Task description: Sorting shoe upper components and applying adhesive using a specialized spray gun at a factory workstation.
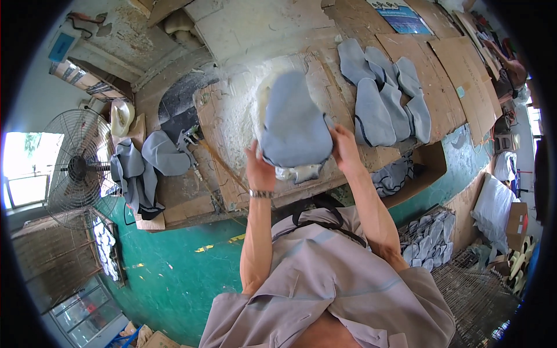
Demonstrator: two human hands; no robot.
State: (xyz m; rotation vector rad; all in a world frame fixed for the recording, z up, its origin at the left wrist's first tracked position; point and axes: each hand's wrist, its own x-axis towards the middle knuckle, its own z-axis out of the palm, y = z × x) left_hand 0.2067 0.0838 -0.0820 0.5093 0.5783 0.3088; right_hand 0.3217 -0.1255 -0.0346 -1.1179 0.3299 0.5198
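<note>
Both of my hands hold a grey seat cover (295, 122), a saddle-shaped fabric piece with a dark edge, up over the worktable. My left hand (259, 170) grips its left edge, and my right hand (346, 149) its right edge. Something pale shows beneath the near rim. Behind it, a cream-white crust (246, 110) coats the cardboard. More grey covers (380, 113) lie in overlapping rows at the right. Left of my hands rests a spray gun (188, 139) with a hose, beside another grey cover (166, 153).
A wire-guarded fan (78, 165) stands at the left, near a cream foam piece (122, 118). Under the table's right part, a cardboard box (429, 171) holds grey pieces. A wire rack (429, 238) of grey pieces stands on the right. Another person (510, 69) is at the far right.
</note>
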